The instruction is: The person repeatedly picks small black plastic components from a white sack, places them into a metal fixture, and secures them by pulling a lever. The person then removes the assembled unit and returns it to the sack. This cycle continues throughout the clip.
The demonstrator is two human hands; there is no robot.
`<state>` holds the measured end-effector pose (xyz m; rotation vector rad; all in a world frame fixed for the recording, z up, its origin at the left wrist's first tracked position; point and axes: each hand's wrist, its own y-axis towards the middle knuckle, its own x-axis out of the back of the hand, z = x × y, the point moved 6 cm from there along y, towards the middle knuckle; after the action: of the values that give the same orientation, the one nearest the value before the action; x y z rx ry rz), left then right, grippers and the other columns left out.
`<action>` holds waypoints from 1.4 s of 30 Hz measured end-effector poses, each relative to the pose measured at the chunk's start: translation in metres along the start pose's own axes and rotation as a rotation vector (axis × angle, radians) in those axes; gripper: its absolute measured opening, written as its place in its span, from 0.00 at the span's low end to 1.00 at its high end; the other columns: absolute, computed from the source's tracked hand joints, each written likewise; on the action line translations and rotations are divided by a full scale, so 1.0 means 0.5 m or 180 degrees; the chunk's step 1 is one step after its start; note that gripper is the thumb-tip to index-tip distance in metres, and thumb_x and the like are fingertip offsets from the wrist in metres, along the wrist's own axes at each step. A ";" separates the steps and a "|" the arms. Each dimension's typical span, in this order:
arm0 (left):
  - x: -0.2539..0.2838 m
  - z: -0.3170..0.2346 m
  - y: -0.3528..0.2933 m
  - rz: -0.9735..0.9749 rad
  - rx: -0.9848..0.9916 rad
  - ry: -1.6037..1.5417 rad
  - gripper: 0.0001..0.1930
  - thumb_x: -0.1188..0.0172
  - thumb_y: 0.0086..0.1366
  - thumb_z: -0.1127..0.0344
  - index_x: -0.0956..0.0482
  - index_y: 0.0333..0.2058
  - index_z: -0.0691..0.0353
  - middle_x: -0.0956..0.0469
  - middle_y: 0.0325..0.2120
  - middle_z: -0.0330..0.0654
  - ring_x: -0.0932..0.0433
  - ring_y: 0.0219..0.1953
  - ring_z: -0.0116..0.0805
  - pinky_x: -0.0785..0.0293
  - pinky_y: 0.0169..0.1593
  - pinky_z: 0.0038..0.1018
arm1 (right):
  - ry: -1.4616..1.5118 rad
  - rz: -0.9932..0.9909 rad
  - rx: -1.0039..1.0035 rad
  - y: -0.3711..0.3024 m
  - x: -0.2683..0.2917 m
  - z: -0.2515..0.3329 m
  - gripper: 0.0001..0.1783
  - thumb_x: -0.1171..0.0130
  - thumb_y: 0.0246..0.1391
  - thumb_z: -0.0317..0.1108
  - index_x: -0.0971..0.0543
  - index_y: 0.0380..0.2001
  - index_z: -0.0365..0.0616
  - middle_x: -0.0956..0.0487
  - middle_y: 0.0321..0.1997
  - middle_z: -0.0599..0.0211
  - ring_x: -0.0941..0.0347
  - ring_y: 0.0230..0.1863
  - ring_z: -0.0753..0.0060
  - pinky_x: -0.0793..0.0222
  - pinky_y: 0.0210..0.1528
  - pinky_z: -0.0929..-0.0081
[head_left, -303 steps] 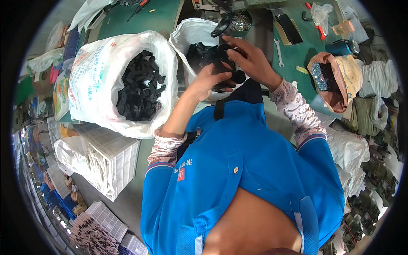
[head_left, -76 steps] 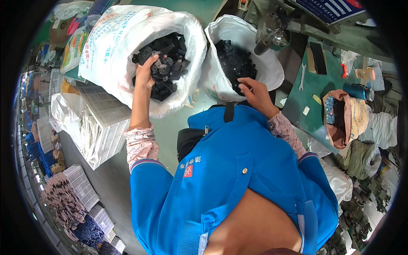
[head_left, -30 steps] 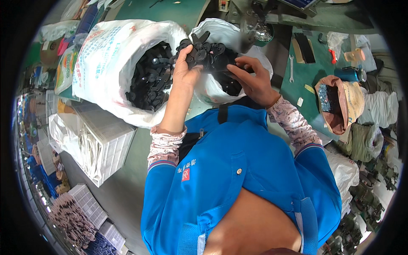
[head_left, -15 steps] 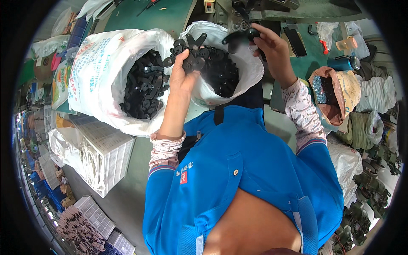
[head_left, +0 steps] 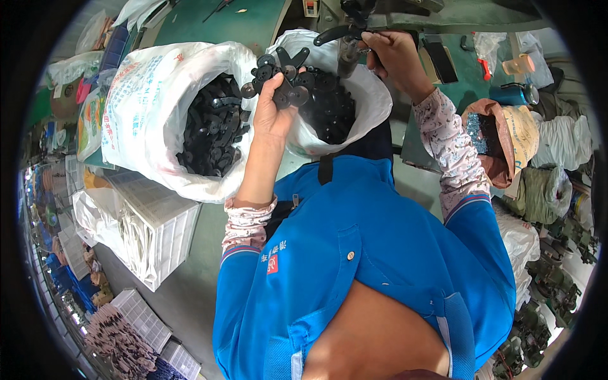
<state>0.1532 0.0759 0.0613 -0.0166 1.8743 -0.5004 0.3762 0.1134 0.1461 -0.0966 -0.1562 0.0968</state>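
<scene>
My left hand (head_left: pixel 276 114) is closed round a bunch of black lever-like parts with round ends (head_left: pixel 292 88), held over the gap between two bags. My right hand (head_left: pixel 399 60) pinches the end of another black curved part (head_left: pixel 334 34), beside an upright metal post (head_left: pixel 348 58). The fingertips partly hide where that part ends. Below my hands, a white bag (head_left: pixel 375 104) holds black parts (head_left: pixel 330 117). To its left, a larger white bag (head_left: pixel 145 107) lies tilted with its mouth towards me, full of similar black parts (head_left: pixel 215 130).
Green machine metalwork (head_left: pixel 468 18) stands at the far side. On the right are a black flat object (head_left: pixel 438 60), a blue bottle (head_left: pixel 512 95) and a brown sack (head_left: pixel 499 170) with small shiny pieces. A white plastic crate (head_left: pixel 166 237) sits lower left, below the green tabletop (head_left: pixel 209 25).
My right hand has moved left and slightly down, bringing the black part to the metal post. My left hand keeps its bunch in nearly the same place.
</scene>
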 end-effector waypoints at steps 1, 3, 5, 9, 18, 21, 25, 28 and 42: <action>-0.002 0.001 0.000 -0.0022 -0.0014 -0.0012 0.17 0.41 0.56 0.74 0.32 0.44 0.68 0.26 0.41 0.48 0.27 0.49 0.50 0.25 0.43 0.38 | -0.0053 0.0017 0.0087 0.000 -0.002 -0.003 0.13 0.49 0.59 0.34 0.23 0.38 0.34 0.25 0.19 0.67 0.36 0.12 0.84 0.45 0.11 0.86; -0.004 0.002 0.003 -0.0055 -0.0028 -0.0017 0.17 0.41 0.56 0.74 0.32 0.44 0.68 0.26 0.41 0.48 0.27 0.49 0.50 0.25 0.43 0.38 | -0.0160 0.0051 0.0263 0.000 -0.011 -0.019 0.15 0.49 0.59 0.34 0.25 0.45 0.34 0.23 0.23 0.66 0.34 0.14 0.84 0.44 0.11 0.86; 0.000 -0.004 0.008 -0.0087 -0.0059 -0.0019 0.17 0.41 0.56 0.74 0.32 0.44 0.68 0.26 0.40 0.48 0.27 0.49 0.50 0.24 0.44 0.38 | 0.0066 0.0155 0.0167 -0.003 -0.018 -0.028 0.22 0.49 0.60 0.34 0.32 0.55 0.35 0.22 0.29 0.65 0.31 0.16 0.83 0.40 0.13 0.86; 0.013 -0.011 0.022 -0.0122 -0.0134 -0.0101 0.17 0.41 0.55 0.74 0.32 0.44 0.69 0.26 0.40 0.49 0.27 0.48 0.50 0.24 0.46 0.38 | 0.0487 0.0190 -0.0135 -0.057 -0.044 -0.065 0.24 0.48 0.59 0.32 0.36 0.57 0.36 0.23 0.32 0.64 0.27 0.22 0.80 0.36 0.17 0.85; 0.003 0.018 0.008 0.0005 0.0089 0.0191 0.23 0.46 0.60 0.70 0.37 0.53 0.73 0.27 0.46 0.59 0.25 0.49 0.47 0.28 0.53 0.42 | -0.1744 0.0289 0.2334 -0.164 -0.118 -0.043 0.27 0.40 0.41 0.20 0.23 0.48 0.53 0.28 0.36 0.63 0.26 0.35 0.63 0.28 0.33 0.71; 0.011 0.024 0.007 0.0093 0.0291 0.0154 0.21 0.42 0.56 0.69 0.32 0.48 0.71 0.25 0.42 0.56 0.25 0.45 0.47 0.31 0.54 0.45 | -0.2112 0.0609 0.2607 -0.176 -0.128 -0.030 0.23 0.40 0.40 0.22 0.23 0.43 0.49 0.27 0.38 0.63 0.27 0.38 0.62 0.28 0.36 0.67; 0.020 0.029 0.006 -0.0040 0.0297 0.0063 0.20 0.43 0.57 0.70 0.32 0.47 0.71 0.25 0.43 0.56 0.25 0.46 0.47 0.31 0.54 0.44 | -0.2069 0.0707 0.3431 -0.221 -0.155 0.018 0.15 0.39 0.38 0.24 0.26 0.35 0.43 0.27 0.40 0.63 0.28 0.40 0.60 0.30 0.44 0.64; 0.008 0.030 0.001 0.0006 0.0148 0.0055 0.19 0.43 0.57 0.70 0.32 0.47 0.71 0.25 0.43 0.56 0.25 0.46 0.46 0.30 0.54 0.43 | -0.1785 0.0631 0.3494 -0.252 -0.163 0.029 0.14 0.40 0.40 0.23 0.27 0.34 0.40 0.27 0.41 0.60 0.28 0.40 0.57 0.33 0.51 0.62; -0.036 0.025 -0.042 0.0669 -0.0149 0.0913 0.21 0.45 0.59 0.72 0.35 0.51 0.69 0.26 0.45 0.56 0.25 0.48 0.44 0.26 0.51 0.35 | 0.1370 0.0093 -0.0125 -0.167 -0.131 -0.093 0.21 0.49 0.61 0.34 0.31 0.57 0.42 0.25 0.40 0.67 0.26 0.35 0.78 0.30 0.34 0.84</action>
<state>0.1659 0.0570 0.0814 0.2298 2.1382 -0.3259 0.3268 0.0199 0.0992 -0.1564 0.2733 0.1000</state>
